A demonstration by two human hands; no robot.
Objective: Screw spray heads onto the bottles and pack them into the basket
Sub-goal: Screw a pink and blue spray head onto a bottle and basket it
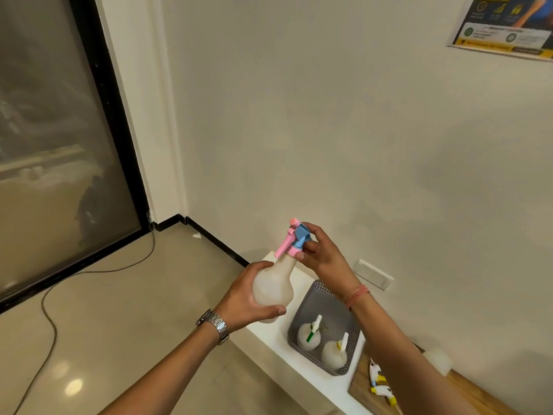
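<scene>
We held the translucent white bottle (273,290) up in the air, above the near end of the white counter (302,374), with our left hand (248,298) wrapped around its round belly. Our right hand (321,253) pinched the pink-and-blue spray head (294,239) that sat on the bottle's neck, fingertips at the blue collar. It looked to us as though the head was in the middle of being screwed on, though we could not tell how far the thread had caught. To do this well, we judged that the bottle should be kept steady and upright while only the collar turned, the head square to the neck so the thread did not cross, and the twisting stopped once it felt snug. Below, the grey perforated basket (321,298) stood on the counter and already held two finished bottles, with room left at its far end. Loose spray heads (378,383) lay on the wooden surface (466,393) beside it.
</scene>
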